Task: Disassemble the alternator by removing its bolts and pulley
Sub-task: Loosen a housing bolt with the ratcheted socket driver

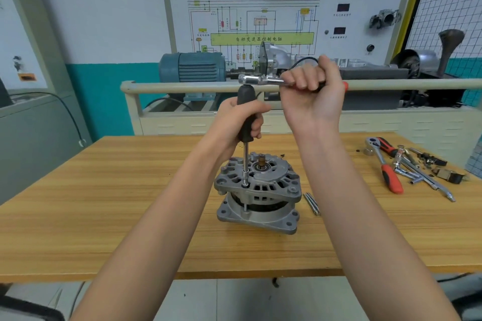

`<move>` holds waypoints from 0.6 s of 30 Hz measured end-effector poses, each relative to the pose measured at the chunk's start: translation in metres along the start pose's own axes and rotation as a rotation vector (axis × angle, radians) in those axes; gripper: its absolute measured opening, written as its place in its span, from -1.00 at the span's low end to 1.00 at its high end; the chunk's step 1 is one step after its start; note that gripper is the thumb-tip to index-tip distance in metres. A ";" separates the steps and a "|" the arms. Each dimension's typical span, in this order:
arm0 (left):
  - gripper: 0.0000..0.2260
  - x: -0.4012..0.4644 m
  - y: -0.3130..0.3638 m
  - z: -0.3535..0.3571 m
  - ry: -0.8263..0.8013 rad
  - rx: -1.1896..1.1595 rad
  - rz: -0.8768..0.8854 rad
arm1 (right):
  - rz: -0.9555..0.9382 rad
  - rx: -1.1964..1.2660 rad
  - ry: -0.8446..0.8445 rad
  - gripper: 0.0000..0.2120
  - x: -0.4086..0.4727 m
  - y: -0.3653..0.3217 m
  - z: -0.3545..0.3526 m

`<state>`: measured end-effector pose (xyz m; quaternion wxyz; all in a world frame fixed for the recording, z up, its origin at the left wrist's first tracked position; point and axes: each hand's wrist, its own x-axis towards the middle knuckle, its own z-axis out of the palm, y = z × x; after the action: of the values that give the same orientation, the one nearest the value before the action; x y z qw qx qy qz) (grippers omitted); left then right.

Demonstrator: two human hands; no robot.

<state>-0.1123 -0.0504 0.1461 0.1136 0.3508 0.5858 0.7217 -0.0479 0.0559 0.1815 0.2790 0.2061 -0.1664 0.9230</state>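
The grey alternator stands upright on the wooden table, its shaft end pointing up. A black-handled socket driver stands vertically, its socket seated on a bolt at the alternator's left rim. My left hand grips the driver's black handle. A chrome ratchet sits on top of the driver, and my right hand grips its red and black handle, held level to the right. Two loose long bolts lie just right of the alternator.
A red-handled ratchet, extension bars and small parts lie at the table's right end. Behind the table stands a training rig with a rail, a blue motor and a wiring board. A grey cabinet stands at the left.
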 end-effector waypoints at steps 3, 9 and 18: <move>-0.64 0.002 -0.001 0.001 -0.072 -0.074 -0.074 | 0.059 0.092 0.085 -0.54 0.010 -0.002 -0.005; -0.60 0.004 -0.005 0.008 0.187 0.015 -0.049 | -0.189 -0.214 -0.110 -0.56 -0.010 0.015 -0.002; -0.68 0.004 -0.007 0.009 0.220 0.009 -0.037 | -0.350 -0.442 -0.229 -0.60 -0.022 0.022 0.009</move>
<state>-0.1112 -0.0395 0.1419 0.0602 0.2589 0.6045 0.7509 -0.0412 0.0250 0.1743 0.4513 0.2686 -0.3557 0.7731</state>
